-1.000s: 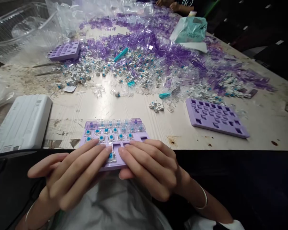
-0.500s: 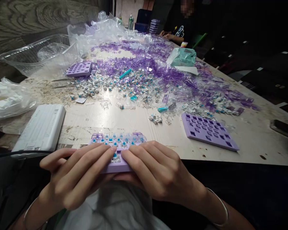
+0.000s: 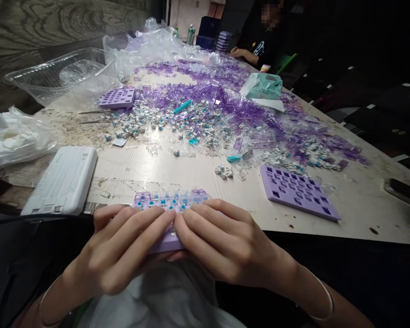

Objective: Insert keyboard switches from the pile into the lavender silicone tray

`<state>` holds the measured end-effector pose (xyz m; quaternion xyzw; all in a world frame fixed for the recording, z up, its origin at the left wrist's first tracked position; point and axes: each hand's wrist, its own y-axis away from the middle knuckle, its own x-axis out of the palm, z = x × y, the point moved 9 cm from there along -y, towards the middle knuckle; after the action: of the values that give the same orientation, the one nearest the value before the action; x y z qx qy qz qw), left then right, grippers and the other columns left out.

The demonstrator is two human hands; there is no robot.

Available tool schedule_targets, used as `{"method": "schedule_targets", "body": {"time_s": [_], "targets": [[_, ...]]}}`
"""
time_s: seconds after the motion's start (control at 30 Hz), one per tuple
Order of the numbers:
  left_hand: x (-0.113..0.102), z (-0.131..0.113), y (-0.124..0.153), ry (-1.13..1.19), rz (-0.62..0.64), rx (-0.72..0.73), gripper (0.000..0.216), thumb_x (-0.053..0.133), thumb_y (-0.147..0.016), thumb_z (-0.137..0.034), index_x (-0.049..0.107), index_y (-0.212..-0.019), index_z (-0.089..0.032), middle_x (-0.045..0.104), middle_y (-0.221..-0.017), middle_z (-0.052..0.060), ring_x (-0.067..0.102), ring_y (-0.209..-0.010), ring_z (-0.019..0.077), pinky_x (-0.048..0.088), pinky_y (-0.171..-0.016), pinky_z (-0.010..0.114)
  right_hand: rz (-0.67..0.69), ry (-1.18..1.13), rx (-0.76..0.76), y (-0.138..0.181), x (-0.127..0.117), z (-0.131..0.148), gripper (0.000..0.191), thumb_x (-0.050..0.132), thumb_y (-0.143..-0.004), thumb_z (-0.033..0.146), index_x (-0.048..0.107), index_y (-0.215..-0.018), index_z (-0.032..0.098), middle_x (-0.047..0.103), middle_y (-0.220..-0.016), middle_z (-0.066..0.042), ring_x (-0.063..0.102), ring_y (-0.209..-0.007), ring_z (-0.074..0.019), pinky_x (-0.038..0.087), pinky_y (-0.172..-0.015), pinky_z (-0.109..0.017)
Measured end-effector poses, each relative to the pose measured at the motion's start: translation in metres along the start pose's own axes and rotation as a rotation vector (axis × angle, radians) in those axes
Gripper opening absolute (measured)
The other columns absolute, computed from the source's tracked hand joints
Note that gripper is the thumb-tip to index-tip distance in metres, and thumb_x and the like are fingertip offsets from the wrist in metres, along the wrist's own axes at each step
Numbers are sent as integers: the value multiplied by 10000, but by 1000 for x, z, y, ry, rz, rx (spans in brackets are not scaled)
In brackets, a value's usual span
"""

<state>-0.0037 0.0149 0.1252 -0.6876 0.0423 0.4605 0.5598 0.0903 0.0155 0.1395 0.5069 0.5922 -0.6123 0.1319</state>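
Observation:
Both hands grip a small purple keyboard case (image 3: 166, 245) at the table's near edge, just above my lap. Rows of clear switches with blue stems (image 3: 163, 201) fill its far part, and purple translucent pieces sit at its two far corners. My left hand (image 3: 123, 248) wraps the left side, fingertips pressed on top near the middle. From the other side my right hand (image 3: 222, 241) grasps the case, its fingertips close beside the left ones. A clear piece (image 3: 172, 229) shows partly between them. The fingers hide most of the near rows.
Another purple case (image 3: 300, 191) lies to the right, one more (image 3: 117, 97) at the far left. A white case (image 3: 63, 180) stands left. Heaps of switches (image 3: 205, 123) and purple clear parts (image 3: 205, 91) spread beyond. A phone (image 3: 403, 191) is at right; a person sits at the back.
My fingertips have come closer together over the case, covering more of the clear switch between them. My outer left fingers have drawn in. The whole view has shifted slightly.

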Motion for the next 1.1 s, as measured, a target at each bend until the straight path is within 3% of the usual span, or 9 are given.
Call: {"method": "schedule_targets", "body": {"time_s": [0.33,0.6,0.77,0.9,1.0,1.1], "targets": [[9,-2,11,-19,23,50,277,634,-872,-147,621,-1145,-99,712,-1091,102,648,-898,194,470,-709,325,-13,-95,8,0,7,-4,158,545,-940,203,651,-910,89,678,-739,-8,600,-713,-133,463,-651,-285],[9,-1,8,-52,-8,62,200,610,-881,-147,663,-1060,-74,730,-1005,96,632,-816,184,407,-695,331,14,-3,-75,0,7,0,193,504,-965,172,664,-888,98,697,-762,-14,639,-741,-129,482,-730,-288],[12,-2,12,7,-14,24,255,642,-859,-138,640,-1109,-89,720,-1032,102,644,-904,204,451,-783,337,15,0,-67,6,10,-3,280,531,-965,334,671,-930,94,717,-809,-15,656,-819,-141,494,-734,-294],[10,-8,26,115,-29,22,308,625,-892,-286,628,-1134,-95,707,-1021,102,645,-951,205,461,-805,339,63,37,-77,19,7,-3,189,509,-971,188,691,-948,138,739,-897,14,643,-903,-122,486,-805,-282],[3,2,38,222,-76,-69,411,475,-955,-394,553,-1272,-144,673,-1090,105,629,-975,215,480,-808,371,52,184,-74,29,-9,-5,141,589,-922,160,713,-983,189,746,-973,41,606,-966,-125,468,-820,-284],[0,24,45,316,-135,-287,403,443,-957,-300,496,-1345,-210,631,-1174,88,607,-1041,223,507,-852,381,3,219,-14,38,-29,-9,145,690,-861,251,715,-985,320,735,-870,95,583,-862,-105,451,-713,-254]]}}
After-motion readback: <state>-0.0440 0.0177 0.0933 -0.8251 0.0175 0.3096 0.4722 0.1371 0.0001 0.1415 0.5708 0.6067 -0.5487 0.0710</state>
